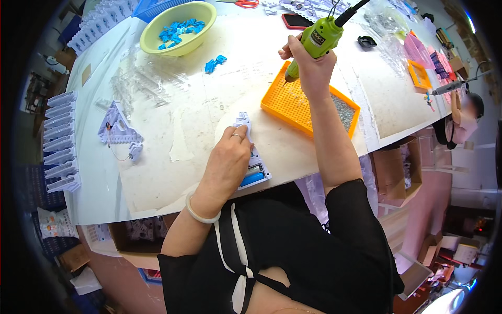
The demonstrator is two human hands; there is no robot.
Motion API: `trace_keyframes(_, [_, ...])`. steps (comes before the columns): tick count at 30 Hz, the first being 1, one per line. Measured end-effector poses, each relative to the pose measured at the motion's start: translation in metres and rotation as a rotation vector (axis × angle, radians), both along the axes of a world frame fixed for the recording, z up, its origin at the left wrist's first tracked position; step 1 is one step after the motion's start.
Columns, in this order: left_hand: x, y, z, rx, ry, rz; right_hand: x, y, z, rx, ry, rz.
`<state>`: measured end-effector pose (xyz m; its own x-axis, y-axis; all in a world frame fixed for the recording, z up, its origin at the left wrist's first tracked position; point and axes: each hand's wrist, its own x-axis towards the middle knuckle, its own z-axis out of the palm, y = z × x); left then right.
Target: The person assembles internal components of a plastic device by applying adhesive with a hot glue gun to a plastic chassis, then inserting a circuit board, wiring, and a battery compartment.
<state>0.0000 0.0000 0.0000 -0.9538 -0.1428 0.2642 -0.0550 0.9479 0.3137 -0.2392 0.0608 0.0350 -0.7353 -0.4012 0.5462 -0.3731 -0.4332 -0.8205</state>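
My right hand (318, 70) is closed around a green electric screwdriver (323, 37), raised over an orange perforated tray (286, 118). The tool's tip points down at the tray's far left part. Small grey metal pieces, seemingly screws (343, 112), lie in the tray's right part. Near the table's front edge, my left hand (226, 159) grips a long white plastic housing (261, 166) and hides its middle. A blue cylinder (253, 178), like a battery, sits in a slot at the housing's near end. The housing lies flat on the table.
A yellow-green bowl (208, 36) of blue parts stands at the back left, with a few blue parts (214, 64) beside it. A white triangular assembly (117, 126) with wires lies left. White racks (61, 141) line the left edge. A person (463, 118) is far right.
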Motion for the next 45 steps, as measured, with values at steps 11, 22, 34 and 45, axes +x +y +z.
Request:
trace_keyframes(11, [0.001,0.002,0.006,-0.038,-0.016,-0.007,-0.012,-0.008,0.001,0.098,-0.018,0.043])
trace_keyframes(22, [0.003,-0.005,-0.001,0.083,0.066,0.04,0.034,0.012,0.042,-0.085,-0.069,0.096])
trace_keyframes(34, [-0.006,-0.007,-0.002,0.233,0.199,0.2,0.092,0.021,0.046,-0.069,-0.159,0.388])
trace_keyframes(45, [-0.001,-0.011,0.0,0.276,0.18,0.205,0.102,0.018,0.043,-0.017,-0.098,0.382])
